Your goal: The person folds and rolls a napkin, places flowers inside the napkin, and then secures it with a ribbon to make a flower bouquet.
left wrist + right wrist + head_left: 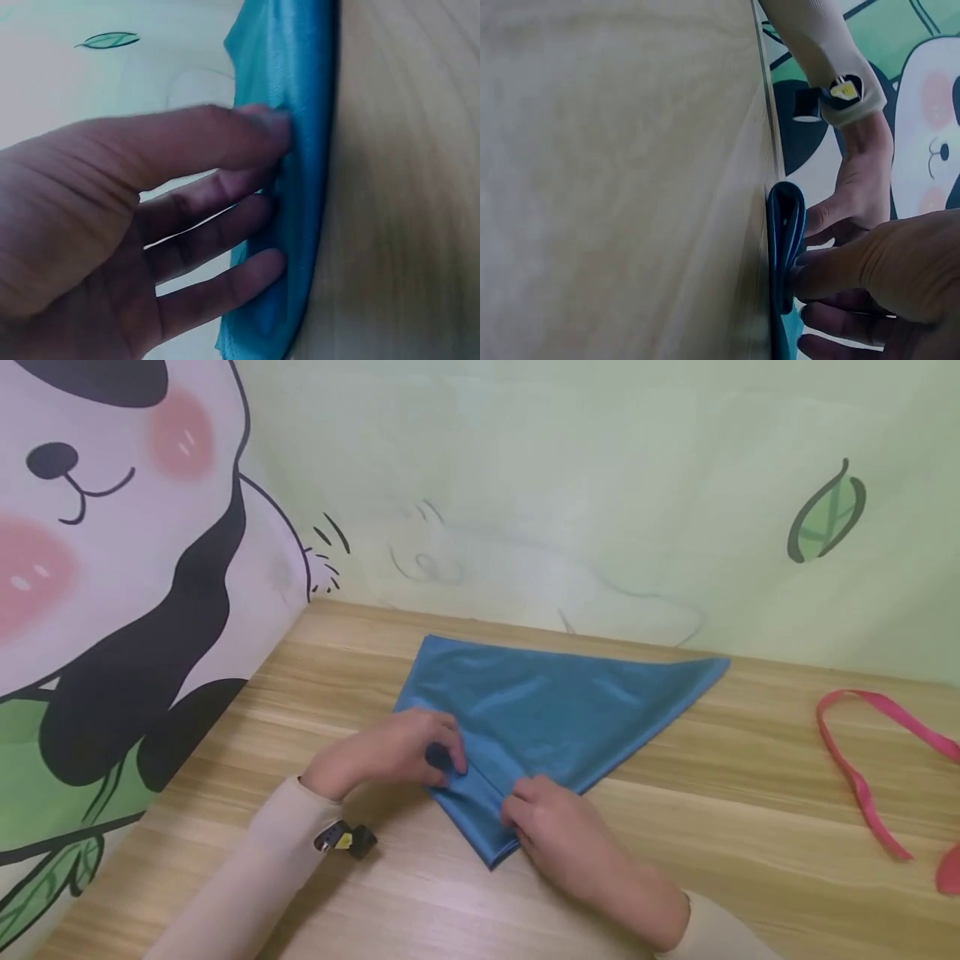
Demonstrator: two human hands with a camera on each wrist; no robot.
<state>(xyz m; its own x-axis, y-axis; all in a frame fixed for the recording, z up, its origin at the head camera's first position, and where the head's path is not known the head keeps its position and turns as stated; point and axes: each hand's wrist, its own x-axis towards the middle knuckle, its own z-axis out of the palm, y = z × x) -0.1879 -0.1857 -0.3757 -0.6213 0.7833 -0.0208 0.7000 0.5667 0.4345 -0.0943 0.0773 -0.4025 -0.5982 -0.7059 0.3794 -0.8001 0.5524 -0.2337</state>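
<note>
The left hand [408, 747], fingers bent and spread, loosely pinches the folded band [480, 793] along the near-left edge of the blue satiny cloth [555, 710]; the right hand [566, 831] grips its near end. The band's long axis spans both hands. The cloth's unrolled part lies beyond on the counter [712, 835], its far-right tip nearer the right hand. The fold hides some fingertips; right of the cloth, a pink ribbon [864, 797] is cut off.

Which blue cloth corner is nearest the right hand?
The near corner, beside the right hand; the blue cloth's far-left corner and far-right corner lie farther off.
</note>
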